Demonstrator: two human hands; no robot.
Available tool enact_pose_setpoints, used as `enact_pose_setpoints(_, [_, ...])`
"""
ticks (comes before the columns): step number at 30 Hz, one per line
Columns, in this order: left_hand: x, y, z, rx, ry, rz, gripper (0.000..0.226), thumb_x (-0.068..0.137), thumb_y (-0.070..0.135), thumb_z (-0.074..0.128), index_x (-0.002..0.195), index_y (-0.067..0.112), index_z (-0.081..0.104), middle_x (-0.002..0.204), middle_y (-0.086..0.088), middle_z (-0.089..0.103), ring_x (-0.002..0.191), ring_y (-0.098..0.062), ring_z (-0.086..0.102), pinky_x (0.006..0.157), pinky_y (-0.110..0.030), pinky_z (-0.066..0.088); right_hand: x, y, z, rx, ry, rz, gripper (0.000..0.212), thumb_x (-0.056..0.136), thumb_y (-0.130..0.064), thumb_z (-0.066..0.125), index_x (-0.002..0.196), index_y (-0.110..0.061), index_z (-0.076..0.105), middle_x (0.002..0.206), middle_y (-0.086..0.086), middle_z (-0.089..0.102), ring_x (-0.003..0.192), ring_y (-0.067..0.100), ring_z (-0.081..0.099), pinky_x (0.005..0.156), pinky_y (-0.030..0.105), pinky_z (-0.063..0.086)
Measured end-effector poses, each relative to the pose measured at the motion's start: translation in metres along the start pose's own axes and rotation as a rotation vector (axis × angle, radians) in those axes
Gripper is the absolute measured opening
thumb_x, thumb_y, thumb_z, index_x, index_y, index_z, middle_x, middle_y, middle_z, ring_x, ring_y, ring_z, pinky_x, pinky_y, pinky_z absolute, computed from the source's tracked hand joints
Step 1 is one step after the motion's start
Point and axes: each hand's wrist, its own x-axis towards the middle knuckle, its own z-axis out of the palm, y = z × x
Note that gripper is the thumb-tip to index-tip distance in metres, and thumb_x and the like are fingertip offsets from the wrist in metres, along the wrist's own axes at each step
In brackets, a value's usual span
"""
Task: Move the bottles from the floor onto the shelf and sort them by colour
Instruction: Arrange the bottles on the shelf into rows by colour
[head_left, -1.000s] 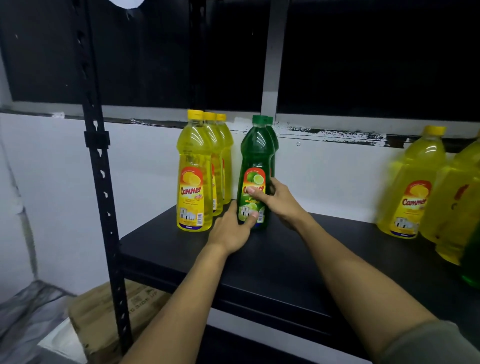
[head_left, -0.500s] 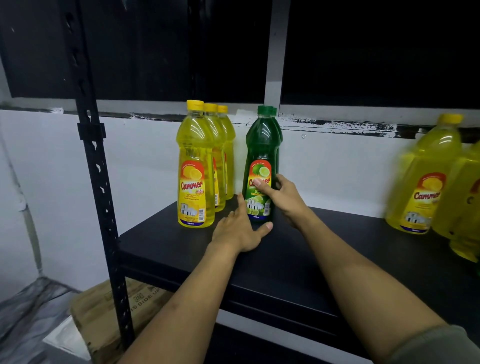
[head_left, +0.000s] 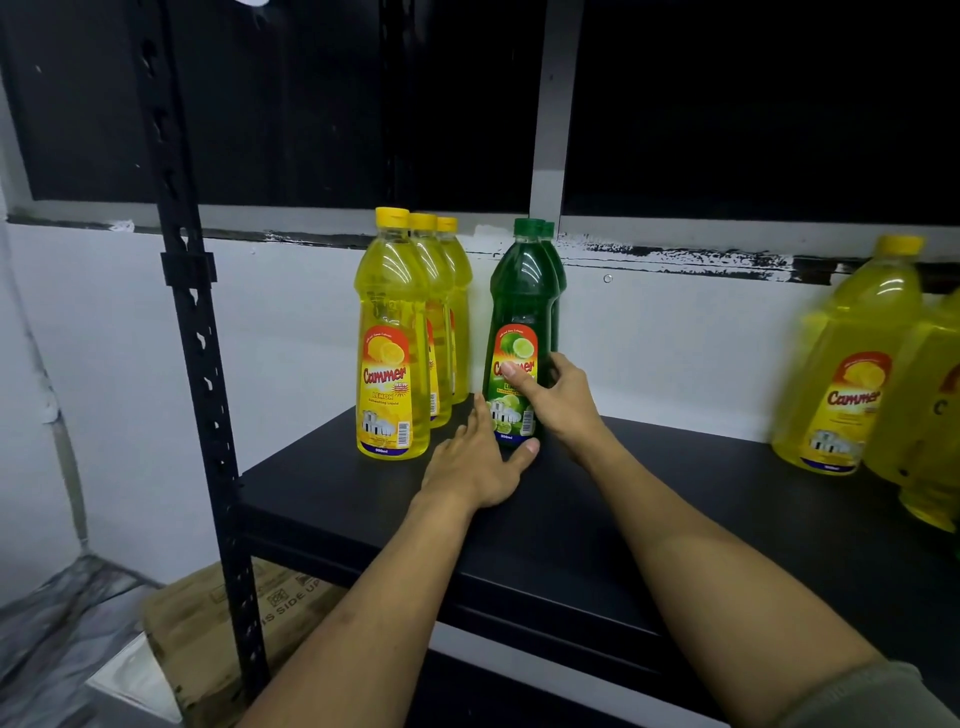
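A green bottle (head_left: 519, 291) stands upright on the black shelf (head_left: 597, 519), with a second green bottle (head_left: 555, 260) close behind it. My right hand (head_left: 558, 400) is wrapped around the front green bottle's label. My left hand (head_left: 480, 462) lies flat on the shelf, its fingers spread and touching that bottle's base. To the left, three yellow bottles (head_left: 392, 332) stand in a row running back towards the wall. Other yellow bottles (head_left: 852, 358) stand at the shelf's right end, partly cut off by the frame.
A black perforated upright post (head_left: 195, 332) holds the shelf's left front corner. A cardboard box (head_left: 228, 623) sits on the floor below the shelf at the left. A white wall and dark window panes are behind the shelf.
The front green bottle has slid a little further back on the shelf with my right hand on it. My left hand has let go of it and now lies flat at its base.
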Motion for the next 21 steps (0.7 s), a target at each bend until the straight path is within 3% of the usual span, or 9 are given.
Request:
enact_pose_setpoints(4, [-0.002, 0.001, -0.001, -0.008, 0.006, 0.004, 0.099, 0.097, 0.068, 0.040, 0.160, 0.015, -0.015, 0.170, -0.007, 0.014, 0.154, -0.026, 0.023, 0.121, -0.044, 0.025, -0.002, 0.000, 0.000, -0.046, 0.022, -0.016, 0.041, 0.086, -0.034, 0.078, 0.118, -0.019, 0.059, 0.101, -0.011, 0.069, 0.093, 0.003, 0.068, 0.080, 0.021, 0.056])
enact_pose_setpoints(12, [-0.004, 0.002, -0.002, -0.025, 0.011, 0.006, 0.102, 0.096, 0.068, 0.044, 0.160, 0.014, -0.015, 0.170, -0.007, 0.014, 0.153, -0.026, 0.024, 0.121, -0.043, 0.024, 0.000, 0.005, 0.001, -0.057, 0.031, 0.007, 0.051, 0.082, -0.046, 0.080, 0.121, -0.019, 0.060, 0.109, 0.000, 0.071, 0.099, 0.011, 0.072, 0.086, 0.032, 0.061])
enact_pose_setpoints(16, [-0.005, 0.000, -0.001, -0.084, 0.041, -0.001, 0.106, 0.093, 0.068, 0.051, 0.161, 0.016, -0.011, 0.169, -0.006, 0.019, 0.152, -0.027, 0.029, 0.121, -0.043, 0.029, 0.004, 0.018, 0.001, -0.133, 0.039, 0.076, 0.091, 0.057, -0.086, 0.074, 0.123, -0.026, 0.057, 0.126, 0.009, 0.060, 0.108, 0.020, 0.069, 0.090, 0.042, 0.060])
enact_pose_setpoints(19, [-0.003, -0.002, 0.000, -0.129, 0.085, -0.005, 0.105, 0.091, 0.064, 0.057, 0.163, 0.017, -0.004, 0.168, -0.005, 0.023, 0.150, -0.027, 0.031, 0.120, -0.045, 0.032, -0.002, 0.022, -0.003, -0.207, -0.010, 0.114, 0.112, 0.052, -0.092, 0.069, 0.134, -0.019, 0.049, 0.130, 0.007, 0.054, 0.114, 0.021, 0.065, 0.094, 0.043, 0.059])
enact_pose_setpoints(21, [-0.005, -0.001, 0.000, -0.165, 0.135, -0.016, 0.101, 0.090, 0.061, 0.061, 0.162, 0.017, 0.006, 0.164, -0.004, 0.031, 0.147, -0.028, 0.037, 0.117, -0.045, 0.036, -0.013, 0.014, -0.008, -0.243, -0.016, 0.132, 0.114, 0.053, -0.090, 0.069, 0.137, -0.016, 0.046, 0.132, 0.007, 0.052, 0.117, 0.021, 0.063, 0.097, 0.042, 0.057])
